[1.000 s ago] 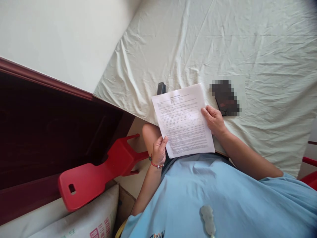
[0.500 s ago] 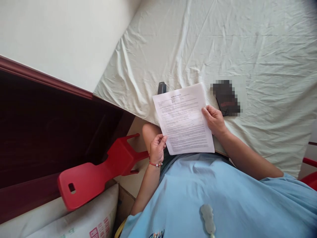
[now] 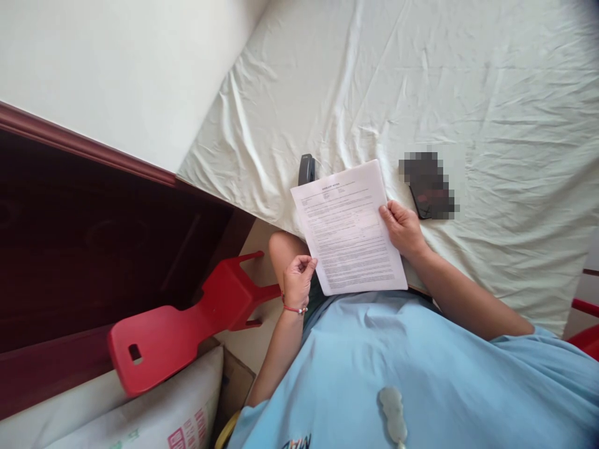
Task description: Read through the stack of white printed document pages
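Between two hands, one document

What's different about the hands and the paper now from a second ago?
The left hand has curled its fingers in at the left edge of the paper; whether it still grips, I can't tell. The paper's top has come slightly down in the picture, showing more of the stapler. The right hand still holds the right edge, and the chair stayed put.

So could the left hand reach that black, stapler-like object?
Likely yes: the left hand looks nearby, and while white rectangular paper hides the near end of the stapler-like object, its far end lies uncovered.
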The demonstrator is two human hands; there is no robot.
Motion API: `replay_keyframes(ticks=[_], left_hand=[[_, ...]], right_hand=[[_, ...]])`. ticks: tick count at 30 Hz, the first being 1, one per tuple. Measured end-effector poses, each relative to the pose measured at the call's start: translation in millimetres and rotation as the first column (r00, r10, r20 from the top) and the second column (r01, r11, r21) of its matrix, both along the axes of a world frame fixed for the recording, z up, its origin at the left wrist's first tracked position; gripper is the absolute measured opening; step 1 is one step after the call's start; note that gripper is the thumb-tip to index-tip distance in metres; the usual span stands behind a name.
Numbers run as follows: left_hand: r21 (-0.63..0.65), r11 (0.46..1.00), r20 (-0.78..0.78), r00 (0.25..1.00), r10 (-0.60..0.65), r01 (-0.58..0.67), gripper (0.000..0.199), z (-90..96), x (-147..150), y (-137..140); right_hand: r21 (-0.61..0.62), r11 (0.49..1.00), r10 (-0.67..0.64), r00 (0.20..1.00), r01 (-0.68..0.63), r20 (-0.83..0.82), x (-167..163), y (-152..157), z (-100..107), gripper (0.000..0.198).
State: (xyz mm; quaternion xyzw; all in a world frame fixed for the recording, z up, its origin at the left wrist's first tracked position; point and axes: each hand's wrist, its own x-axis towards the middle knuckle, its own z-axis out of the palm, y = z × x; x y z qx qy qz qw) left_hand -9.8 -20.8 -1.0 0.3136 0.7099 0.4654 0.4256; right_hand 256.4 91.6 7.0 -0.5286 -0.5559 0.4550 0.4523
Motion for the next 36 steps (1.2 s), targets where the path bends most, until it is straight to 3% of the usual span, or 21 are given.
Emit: replay_keyframes(ticks=[5, 10, 12, 14, 19, 22, 25, 28, 30, 33, 36], left_hand=[[-0.002, 1.000, -0.089, 0.996, -0.015, 0.015, 0.039, -4.5, -1.6, 0.2], [-0.062, 0.991, -0.380, 0.915, -0.137, 0.123, 0.029, 8.4, 0.2, 1.9], [-0.140, 0.973, -0.502, 0.834, -0.229, 0.184, 0.026, 18.9, 3.6, 4.6], [-0.272, 0.936, -0.618, 0.705, -0.346, 0.222, 0.025, 30.1, 8.3, 8.6], [-0.611, 0.768, -0.697, 0.330, -0.637, 0.193, 0.028, 57.2, 21.7, 21.6], [-0.703, 0.693, -0.661, 0.214, -0.719, 0.158, 0.027, 72.6, 27.7, 28.4], [-0.712, 0.680, -0.660, 0.164, -0.734, 0.175, 0.025, 83.0, 29.3, 32.5], [-0.657, 0.713, -0.680, 0.216, -0.701, 0.246, 0.027, 88.6, 26.9, 33.5], [-0.542, 0.768, -0.685, 0.351, -0.638, 0.340, 0.031, 93.3, 25.6, 32.4], [-0.259, 0.845, -0.584, 0.621, -0.523, 0.468, 0.035, 106.6, 29.1, 28.2], [-0.033, 0.869, -0.406, 0.788, -0.463, 0.494, 0.039, 125.2, 41.6, 22.8]], right_hand=[[0.038, 0.999, -0.011, 0.991, 0.006, 0.134, -1.9, -2.0, 2.7, 0.043], [0.077, 0.997, -0.001, 0.971, -0.018, 0.240, -5.1, -4.7, 3.6, 0.041], [0.081, 0.996, 0.010, 0.964, -0.033, 0.267, -6.0, -5.5, 3.7, 0.042], [0.082, 0.995, 0.022, 0.959, -0.047, 0.283, -6.6, -5.9, 3.7, 0.042], [0.084, 0.995, 0.028, 0.956, -0.055, 0.291, -7.1, -6.4, 4.3, 0.042], [0.081, 0.995, 0.035, 0.955, -0.061, 0.294, -7.1, -6.3, 5.1, 0.042], [0.081, 0.995, 0.030, 0.955, -0.056, 0.296, -7.0, -5.9, 5.3, 0.041], [0.075, 0.996, 0.020, 0.957, -0.043, 0.291, -6.7, -5.4, 4.4, 0.040], [0.074, 0.996, 0.018, 0.959, -0.040, 0.282, -6.4, -5.0, 3.6, 0.040], [0.077, 0.996, 0.018, 0.961, -0.041, 0.275, -6.0, -4.4, 2.3, 0.040], [0.085, 0.996, 0.009, 0.960, -0.034, 0.279, -5.7, -3.7, 0.7, 0.040]])
